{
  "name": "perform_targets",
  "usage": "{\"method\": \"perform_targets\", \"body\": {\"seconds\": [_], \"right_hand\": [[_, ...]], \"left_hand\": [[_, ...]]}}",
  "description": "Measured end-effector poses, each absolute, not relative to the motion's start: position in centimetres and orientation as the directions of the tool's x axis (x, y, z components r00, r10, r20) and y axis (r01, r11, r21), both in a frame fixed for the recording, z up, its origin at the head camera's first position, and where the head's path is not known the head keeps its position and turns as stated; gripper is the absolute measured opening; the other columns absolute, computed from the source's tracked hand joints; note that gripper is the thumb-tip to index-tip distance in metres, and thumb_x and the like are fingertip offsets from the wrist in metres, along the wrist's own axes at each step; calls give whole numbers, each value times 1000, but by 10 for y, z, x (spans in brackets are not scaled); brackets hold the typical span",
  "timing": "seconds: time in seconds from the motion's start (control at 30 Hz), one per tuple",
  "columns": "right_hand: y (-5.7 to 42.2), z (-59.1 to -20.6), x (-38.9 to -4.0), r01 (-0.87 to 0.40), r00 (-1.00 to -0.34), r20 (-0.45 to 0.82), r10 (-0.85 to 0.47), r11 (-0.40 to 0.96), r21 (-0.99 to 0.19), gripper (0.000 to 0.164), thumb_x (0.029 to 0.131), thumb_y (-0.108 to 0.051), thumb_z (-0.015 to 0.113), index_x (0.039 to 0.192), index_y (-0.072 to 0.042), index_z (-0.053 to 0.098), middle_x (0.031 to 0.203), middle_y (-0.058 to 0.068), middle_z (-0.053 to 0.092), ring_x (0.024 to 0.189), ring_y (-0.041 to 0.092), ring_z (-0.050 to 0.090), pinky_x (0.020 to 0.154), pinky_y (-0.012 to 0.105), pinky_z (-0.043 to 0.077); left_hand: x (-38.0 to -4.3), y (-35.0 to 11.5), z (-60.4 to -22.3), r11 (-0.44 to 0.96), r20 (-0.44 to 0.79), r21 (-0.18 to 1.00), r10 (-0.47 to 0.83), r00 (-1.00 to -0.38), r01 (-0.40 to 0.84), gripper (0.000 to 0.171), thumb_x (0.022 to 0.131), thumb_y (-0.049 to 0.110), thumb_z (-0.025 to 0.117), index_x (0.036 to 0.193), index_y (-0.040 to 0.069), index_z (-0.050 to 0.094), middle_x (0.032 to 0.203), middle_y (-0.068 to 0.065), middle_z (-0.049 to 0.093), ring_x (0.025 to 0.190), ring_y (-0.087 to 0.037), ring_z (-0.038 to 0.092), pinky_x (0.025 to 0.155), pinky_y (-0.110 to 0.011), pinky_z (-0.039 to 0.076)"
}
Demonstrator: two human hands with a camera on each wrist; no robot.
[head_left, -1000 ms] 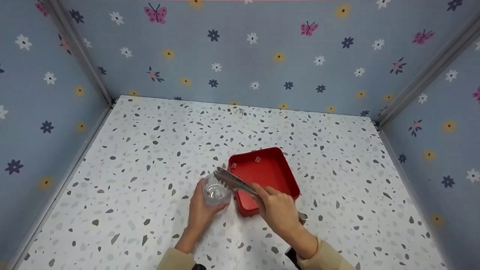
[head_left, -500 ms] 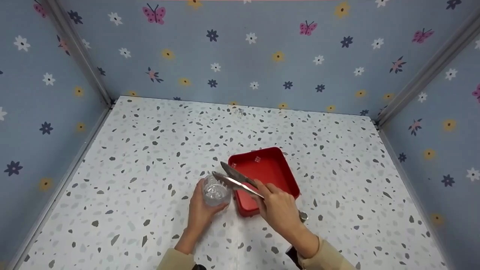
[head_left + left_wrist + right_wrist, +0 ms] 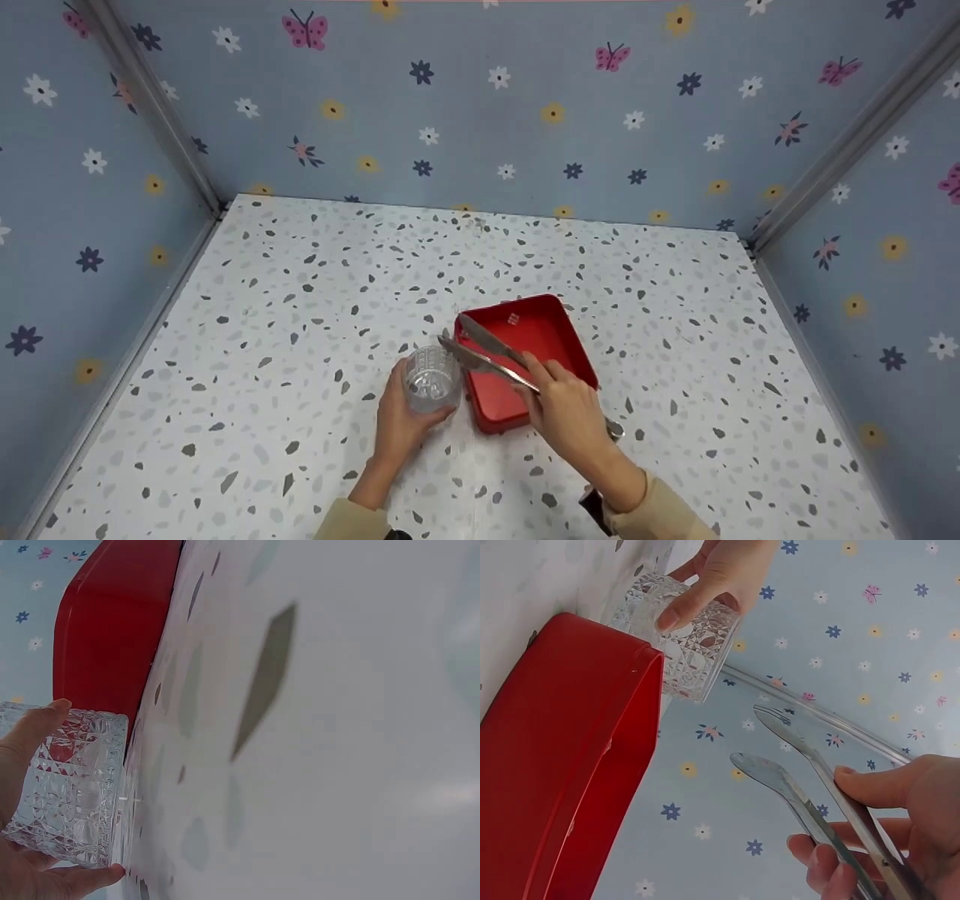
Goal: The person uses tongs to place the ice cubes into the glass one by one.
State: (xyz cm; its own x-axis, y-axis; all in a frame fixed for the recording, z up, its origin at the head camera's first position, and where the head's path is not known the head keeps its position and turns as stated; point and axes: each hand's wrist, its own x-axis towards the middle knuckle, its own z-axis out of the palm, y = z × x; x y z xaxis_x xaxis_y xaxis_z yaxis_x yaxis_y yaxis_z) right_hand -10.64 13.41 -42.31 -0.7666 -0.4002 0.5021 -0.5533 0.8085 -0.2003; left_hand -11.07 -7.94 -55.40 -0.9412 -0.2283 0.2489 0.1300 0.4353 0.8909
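A clear cut-glass tumbler [image 3: 431, 384] stands on the speckled table just left of a red square tray [image 3: 559, 341]. My left hand [image 3: 401, 420] grips the tumbler from its near side. The left wrist view shows the tumbler [image 3: 71, 787] between thumb and fingers of the left hand [image 3: 26, 746]. My right hand [image 3: 551, 386] holds metal tongs [image 3: 480, 352] by their arms. The tong tips are spread apart over the tray's left edge, beside the tumbler's rim, with nothing between them. A small clear cube [image 3: 513, 319] lies at the tray's far side. The right wrist view shows the tongs [image 3: 795, 765], tumbler [image 3: 690, 645] and tray [image 3: 570, 750].
The table [image 3: 300, 300] is white with grey flecks. Blue walls with flowers and butterflies [image 3: 487, 112] enclose it on the left, far and right sides, with metal rails in the corners.
The tongs were pressed together over the tumbler a second ago. They have since spread apart and shifted right, toward the tray. The left hand and tumbler stayed put.
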Motion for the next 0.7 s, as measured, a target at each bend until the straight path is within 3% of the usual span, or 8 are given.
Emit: {"method": "perform_targets", "body": {"seconds": [0.37,0.7], "right_hand": [[143,-421,-113,-479,-821,459,-341,849,-226,39,78,-21,68,109,1,58,69,7,49,49,20,51,42,31,45],[151,-425,-120,-394,-860,427,-280,896,-206,37,78,-21,67,107,1,58,71,11,50,51,28,55,42,38,47]], "left_hand": [[-111,-80,-555,464,301,870,-229,-926,168,97,53,26,85,130,-3,33,123,-19,46,114,-31,43,97,-41,34],[-112,-80,-555,452,266,881,-230,-936,140,97,53,27,85,130,0,33,124,-17,46,114,-29,43,99,-39,33]]}}
